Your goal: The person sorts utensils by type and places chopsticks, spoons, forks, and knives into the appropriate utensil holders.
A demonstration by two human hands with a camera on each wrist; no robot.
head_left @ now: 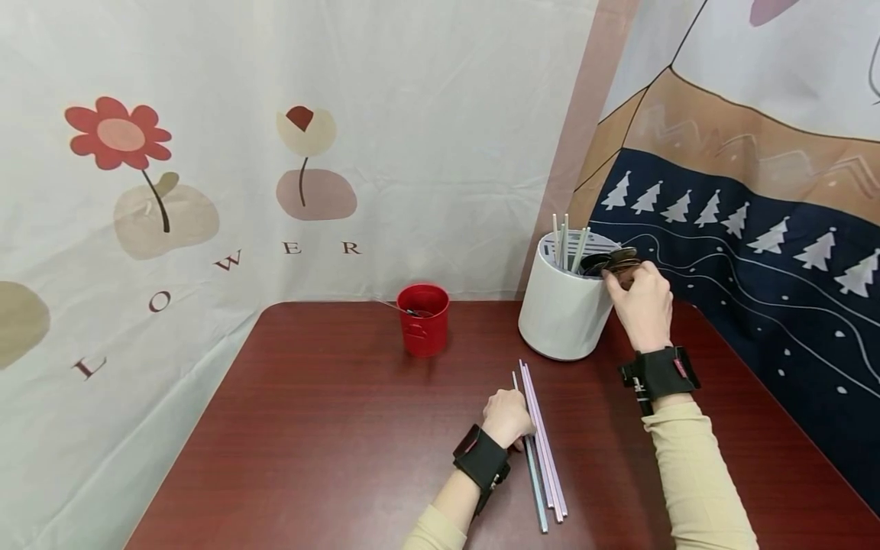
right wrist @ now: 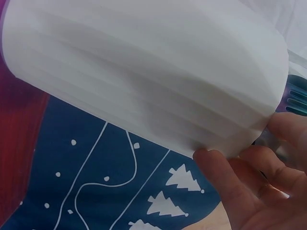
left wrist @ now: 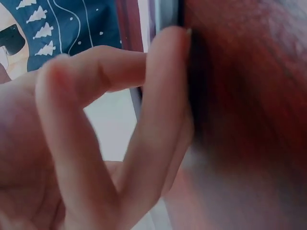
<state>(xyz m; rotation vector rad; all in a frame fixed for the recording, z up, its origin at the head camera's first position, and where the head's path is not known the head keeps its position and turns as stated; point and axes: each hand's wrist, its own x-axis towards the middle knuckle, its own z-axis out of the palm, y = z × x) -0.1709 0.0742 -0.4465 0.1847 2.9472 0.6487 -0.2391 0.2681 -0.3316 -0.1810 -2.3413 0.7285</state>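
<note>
My left hand (head_left: 507, 417) pinches a blue-grey chopstick (head_left: 535, 489) low over the table. In the left wrist view its curled fingers (left wrist: 165, 72) meet at the stick. Several pink-lilac chopsticks (head_left: 543, 443) lie just right of it. At the back right stands a white utensil holder (head_left: 565, 317). My right hand (head_left: 642, 302) is at its right rim, fingers curled about dark metal cutlery (head_left: 622, 260). Fork tines (right wrist: 296, 98) show beyond the rim in the right wrist view, and one fingertip touches the outer wall. Which pieces are held is partly hidden.
Pale chopsticks (head_left: 566, 241) stand upright in the holder's left part. A red bucket (head_left: 424, 336) with thin metal pieces inside stands at the table's back edge. Printed curtains (head_left: 440, 153) hang close behind the brown table (head_left: 330, 412).
</note>
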